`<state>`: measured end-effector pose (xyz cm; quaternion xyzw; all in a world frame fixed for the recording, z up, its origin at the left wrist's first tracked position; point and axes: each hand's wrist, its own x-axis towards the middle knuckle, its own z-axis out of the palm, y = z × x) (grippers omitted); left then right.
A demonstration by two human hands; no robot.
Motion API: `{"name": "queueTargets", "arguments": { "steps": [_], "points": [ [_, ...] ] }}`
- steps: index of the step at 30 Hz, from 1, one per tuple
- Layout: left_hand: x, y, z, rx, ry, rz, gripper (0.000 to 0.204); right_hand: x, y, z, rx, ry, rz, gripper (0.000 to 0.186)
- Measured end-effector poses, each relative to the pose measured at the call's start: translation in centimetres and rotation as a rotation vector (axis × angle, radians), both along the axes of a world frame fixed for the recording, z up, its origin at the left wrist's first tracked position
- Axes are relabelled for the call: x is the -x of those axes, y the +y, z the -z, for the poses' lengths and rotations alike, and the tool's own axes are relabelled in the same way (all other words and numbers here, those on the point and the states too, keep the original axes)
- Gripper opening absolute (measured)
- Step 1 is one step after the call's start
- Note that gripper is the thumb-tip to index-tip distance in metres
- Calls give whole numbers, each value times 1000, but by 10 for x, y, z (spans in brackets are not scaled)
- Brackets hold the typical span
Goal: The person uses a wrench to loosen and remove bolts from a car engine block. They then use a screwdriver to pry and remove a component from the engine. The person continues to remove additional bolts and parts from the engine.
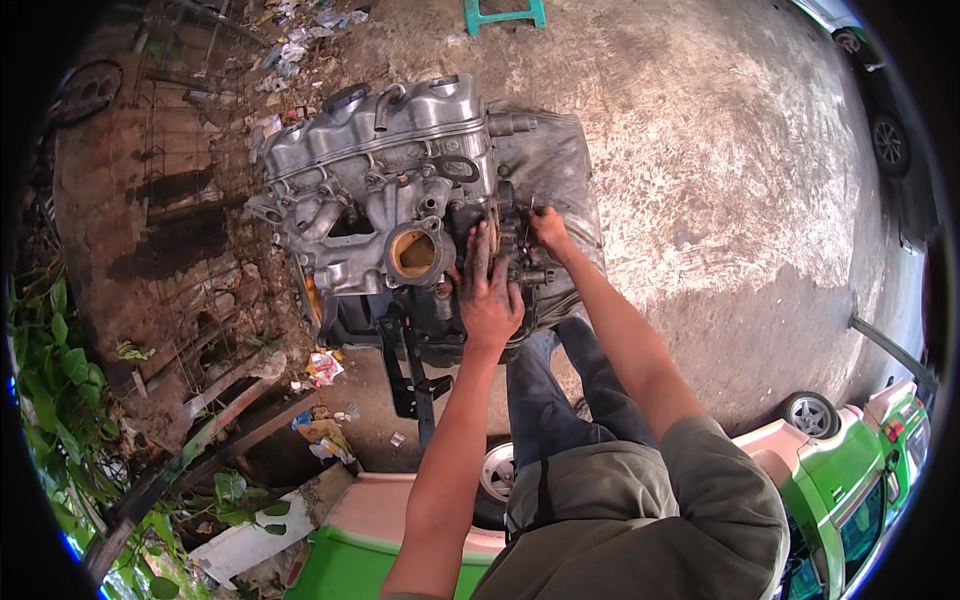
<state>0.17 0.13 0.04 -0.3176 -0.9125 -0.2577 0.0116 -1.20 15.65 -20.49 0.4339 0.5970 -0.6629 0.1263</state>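
A grimy metal engine (370, 125) rests on a grey cover or sheet (548, 155), its round throttle opening (415, 255) facing up with a tan interior. My left hand (485, 295), fingers stretched out and darkened, lies against the dark side parts of the engine, just right of that opening. My right hand (550, 228) is closed at the engine's right side, pinching something thin among small fittings, too small to name. A black metal bracket (400, 365) sticks out from the engine's lower front.
A teal plastic stool (505, 20) stands beyond the engine. Rusty scrap and mesh (175, 195), plants (55, 360) and litter lie left. Green-and-pink vehicles (840, 490) stand behind me and at lower right; a dark car (890, 140) is at far right, near a pole (880, 340).
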Motion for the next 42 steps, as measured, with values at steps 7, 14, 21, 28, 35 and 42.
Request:
{"name": "queueTargets", "arguments": {
  "steps": [7, 14, 21, 28, 35, 42],
  "points": [
    [1, 1, -1, 16, 4, -5, 27, 8, -3, -29, -145, 5, -82, 42],
    [1, -1, -1, 29, -5, 0, 37, -44, -8, -107, -438, 359, -266, 21],
    [1, 0, -2, 2, 18, 10, 27, -104, -25, -136, -599, 539, -244, 19],
    [0, 1, -3, -18, -12, -2, 26, -91, 10, -90, -327, 249, 173, 34],
    [1, 2, -3, -14, -4, -3, 26, -43, 15, -47, 133, 147, 101, 37],
    [1, 1, -4, 26, 11, 1, 28, -10, 12, -25, 302, 62, -12, 40]
  ]
}}
